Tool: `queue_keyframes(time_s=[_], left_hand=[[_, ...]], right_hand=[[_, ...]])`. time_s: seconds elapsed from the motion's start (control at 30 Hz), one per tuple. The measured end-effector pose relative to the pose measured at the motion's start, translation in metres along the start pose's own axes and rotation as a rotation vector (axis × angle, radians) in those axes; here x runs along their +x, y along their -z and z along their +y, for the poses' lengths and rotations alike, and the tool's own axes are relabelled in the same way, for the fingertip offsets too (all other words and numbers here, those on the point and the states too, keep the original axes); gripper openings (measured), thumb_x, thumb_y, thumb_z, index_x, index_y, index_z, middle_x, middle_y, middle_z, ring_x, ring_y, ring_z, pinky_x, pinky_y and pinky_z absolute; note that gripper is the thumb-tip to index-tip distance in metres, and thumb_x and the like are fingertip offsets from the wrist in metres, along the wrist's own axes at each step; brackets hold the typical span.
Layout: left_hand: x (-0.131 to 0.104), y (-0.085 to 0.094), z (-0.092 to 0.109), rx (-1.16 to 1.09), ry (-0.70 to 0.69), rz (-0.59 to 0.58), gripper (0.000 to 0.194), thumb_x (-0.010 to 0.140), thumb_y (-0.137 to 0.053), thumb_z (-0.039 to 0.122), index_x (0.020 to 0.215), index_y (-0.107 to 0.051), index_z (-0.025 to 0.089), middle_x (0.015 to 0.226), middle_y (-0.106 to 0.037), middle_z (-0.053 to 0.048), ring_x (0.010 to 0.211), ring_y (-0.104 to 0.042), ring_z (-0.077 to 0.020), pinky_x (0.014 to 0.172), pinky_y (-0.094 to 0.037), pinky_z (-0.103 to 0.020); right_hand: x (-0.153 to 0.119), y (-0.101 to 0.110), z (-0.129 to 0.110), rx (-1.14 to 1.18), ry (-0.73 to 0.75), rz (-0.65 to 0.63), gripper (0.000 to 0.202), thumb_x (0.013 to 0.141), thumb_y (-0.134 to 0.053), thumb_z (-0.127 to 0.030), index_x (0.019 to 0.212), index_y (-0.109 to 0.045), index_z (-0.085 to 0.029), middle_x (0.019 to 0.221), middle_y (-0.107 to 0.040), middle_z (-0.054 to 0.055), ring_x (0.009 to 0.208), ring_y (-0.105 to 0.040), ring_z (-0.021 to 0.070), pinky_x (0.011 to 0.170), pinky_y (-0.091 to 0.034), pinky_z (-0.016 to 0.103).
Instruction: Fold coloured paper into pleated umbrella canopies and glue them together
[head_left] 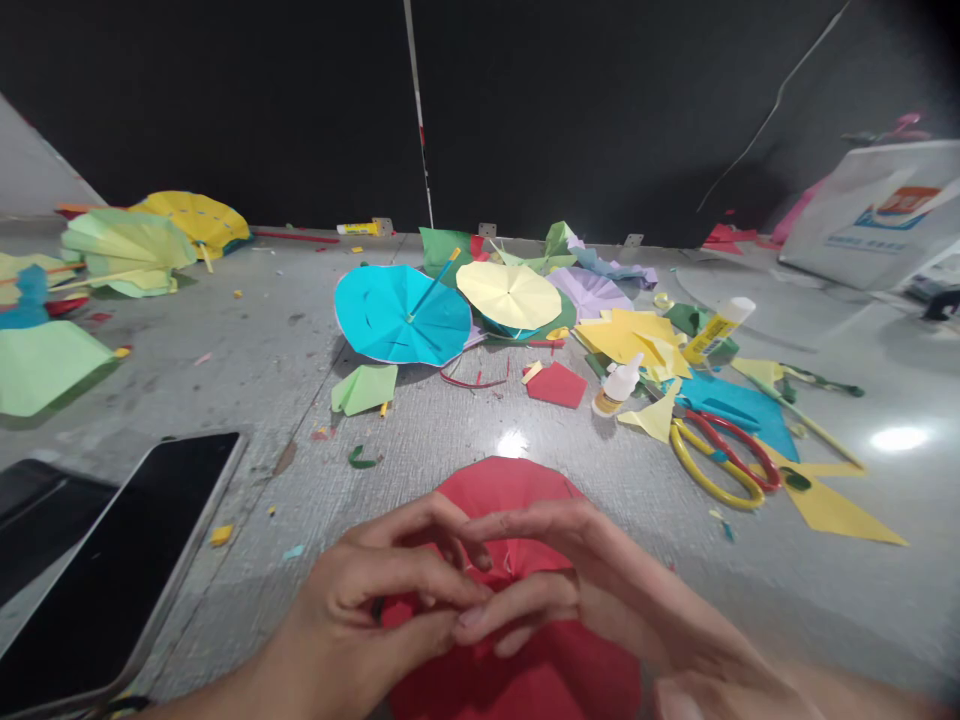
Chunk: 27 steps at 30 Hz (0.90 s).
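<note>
Presently both the left hand (375, 605) and right hand (570, 590) pinch, fingers narrow, the centre of the red paper umbrella canopy (525, 660) on the near table edge; excess squeeze risks tearing or creasing its folds.

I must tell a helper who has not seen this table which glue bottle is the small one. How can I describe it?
Start at the big turquoise paper umbrella in the middle of the grey table. Go right past the flat red paper piece to the small white dropper bottle, lying tilted. The yellow glue stick behind it is longer and has a white cap.
</note>
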<state>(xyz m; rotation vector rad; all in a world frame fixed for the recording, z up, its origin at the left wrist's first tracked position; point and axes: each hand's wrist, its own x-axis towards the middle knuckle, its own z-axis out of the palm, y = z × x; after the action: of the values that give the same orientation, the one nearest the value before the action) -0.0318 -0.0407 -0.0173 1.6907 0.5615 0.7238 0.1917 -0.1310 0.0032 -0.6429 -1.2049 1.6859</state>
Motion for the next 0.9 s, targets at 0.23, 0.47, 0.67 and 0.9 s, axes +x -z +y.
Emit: queue_keyframes(time_s=[0.23,0.47,0.67,0.9], left_hand=[[-0.004,-0.001,0.0,0.045,-0.022,-0.037,0.013,0.09,-0.079,0.024,0.088,-0.086,0.035,0.092,-0.068,-0.001,0.08,-0.068,-0.0142,0.073,-0.056,-0.021],[-0.002,-0.003,0.004,0.062,-0.031,-0.073,0.018,0.089,-0.076,0.018,0.085,-0.085,0.032,0.093,-0.066,-0.001,0.083,-0.068,-0.0142,0.075,-0.055,-0.021],[-0.003,-0.004,0.002,0.067,-0.026,-0.068,0.028,0.085,-0.073,0.007,0.086,-0.085,0.032,0.094,-0.067,0.0,0.088,-0.069,-0.0148,0.079,-0.055,-0.022],[-0.003,-0.003,0.003,0.125,-0.017,-0.056,0.025,0.084,-0.072,0.007,0.085,-0.081,0.03,0.098,-0.068,0.001,0.091,-0.07,-0.0148,0.083,-0.055,-0.023]], right_hand=[[0.0,0.0,0.004,0.034,-0.011,-0.048,0.056,0.099,-0.061,-0.055,0.146,-0.045,-0.029,0.137,-0.06,0.012,0.121,-0.063,0.0292,0.105,-0.046,0.05],[0.003,0.002,-0.005,0.07,-0.059,-0.063,0.051,0.098,-0.061,-0.053,0.14,-0.051,-0.026,0.137,-0.06,0.013,0.119,-0.061,0.0274,0.104,-0.045,0.046],[0.003,-0.001,-0.008,0.075,-0.048,-0.077,0.045,0.099,-0.06,-0.052,0.136,-0.05,-0.027,0.117,-0.068,0.011,0.115,-0.064,0.0282,0.1,-0.045,0.047],[-0.004,0.004,-0.005,0.004,-0.07,0.011,0.033,0.093,-0.068,-0.05,0.09,-0.063,-0.017,0.082,-0.063,0.005,0.076,-0.06,0.0172,0.075,-0.045,0.031]])
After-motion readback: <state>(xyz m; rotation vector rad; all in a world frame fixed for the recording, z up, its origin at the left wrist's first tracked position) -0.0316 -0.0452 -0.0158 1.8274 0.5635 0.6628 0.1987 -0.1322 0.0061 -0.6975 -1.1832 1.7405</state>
